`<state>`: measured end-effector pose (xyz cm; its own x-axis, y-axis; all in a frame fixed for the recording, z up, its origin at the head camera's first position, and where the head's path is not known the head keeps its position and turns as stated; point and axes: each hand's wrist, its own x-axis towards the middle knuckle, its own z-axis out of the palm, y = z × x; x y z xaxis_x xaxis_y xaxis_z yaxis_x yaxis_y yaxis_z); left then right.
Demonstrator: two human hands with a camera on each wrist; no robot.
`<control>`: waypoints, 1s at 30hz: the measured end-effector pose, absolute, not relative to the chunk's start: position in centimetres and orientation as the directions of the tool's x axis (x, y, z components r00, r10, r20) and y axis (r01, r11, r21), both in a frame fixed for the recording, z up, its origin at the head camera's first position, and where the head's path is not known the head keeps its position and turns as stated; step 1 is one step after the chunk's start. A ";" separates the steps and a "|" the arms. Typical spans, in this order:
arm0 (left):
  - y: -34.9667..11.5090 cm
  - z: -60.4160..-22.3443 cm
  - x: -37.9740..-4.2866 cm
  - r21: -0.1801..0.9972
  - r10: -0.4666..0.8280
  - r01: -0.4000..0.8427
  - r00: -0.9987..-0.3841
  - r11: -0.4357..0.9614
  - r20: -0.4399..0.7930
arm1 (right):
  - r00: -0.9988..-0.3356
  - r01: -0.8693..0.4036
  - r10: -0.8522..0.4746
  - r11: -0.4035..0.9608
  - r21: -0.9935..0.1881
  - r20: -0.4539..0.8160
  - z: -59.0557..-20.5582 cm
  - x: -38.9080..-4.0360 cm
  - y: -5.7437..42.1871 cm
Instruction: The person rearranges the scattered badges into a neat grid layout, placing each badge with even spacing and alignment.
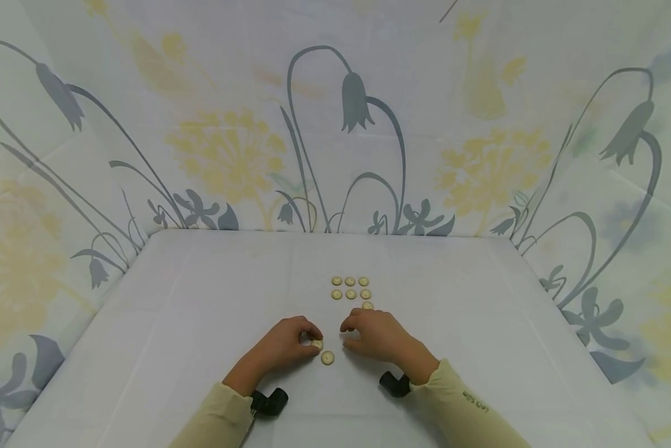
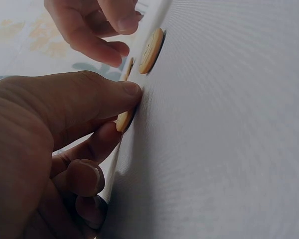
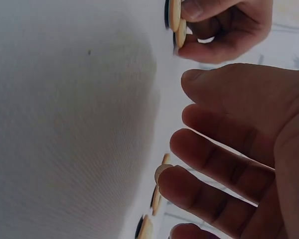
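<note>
My left hand (image 1: 285, 343) pinches a small round wooden disc (image 1: 317, 343) between thumb and index finger, down at the tabletop. In the left wrist view only the edge of this pinched disc (image 2: 123, 121) shows below the thumb. A loose disc (image 1: 327, 358) lies flat just beside it, on the near side. To the right, my right hand (image 1: 377, 335) hovers low over the cloth, its fingers relaxed and apart with nothing between them. Just beyond its knuckles is another disc (image 1: 367, 305), partly covered by the hand.
Two rows of three matching discs (image 1: 351, 294) lie farther back, above the partly covered one. White cloth covers the table (image 1: 229, 280). A flower-printed curtain (image 1: 335, 155) rises behind it and at both sides. Black wrist cameras (image 1: 270, 402) sit under both wrists.
</note>
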<state>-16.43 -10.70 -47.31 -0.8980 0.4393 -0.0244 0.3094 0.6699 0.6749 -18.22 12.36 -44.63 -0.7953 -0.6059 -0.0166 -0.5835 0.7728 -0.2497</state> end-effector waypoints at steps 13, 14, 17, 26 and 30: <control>-10.6 -47.4 -16.4 0.671 0.448 0.323 -0.894 0.667 -0.015 | -0.739 -0.643 -0.674 0.714 -0.276 -0.023 -44.9 -17.1 11.3; -10.6 -47.4 -16.4 0.672 0.450 0.325 -0.893 0.665 -0.014 | -0.736 -0.646 -0.677 0.711 -0.280 -0.022 -44.8 -17.1 11.3; -10.6 -47.4 -16.4 0.672 0.448 0.326 -0.894 0.665 -0.009 | -0.725 -0.655 -0.688 0.699 -0.288 -0.020 -44.8 -16.9 11.1; -10.7 -47.3 -16.4 0.673 0.445 0.328 -0.895 0.664 -0.003 | -0.707 -0.660 -0.706 0.679 -0.323 -0.040 -44.8 -16.6 10.6; -10.6 -47.2 -16.4 0.669 0.449 0.335 -0.893 0.664 0.002 | -0.697 -0.669 -0.716 0.668 -0.325 -0.036 -44.9 -16.5 10.4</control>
<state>-16.44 -10.65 -47.17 -0.8935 0.4491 0.0020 0.3351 0.6637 0.6687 -16.54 10.37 -44.88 -0.6973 -0.7159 -0.0359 -0.6693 0.6682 -0.3249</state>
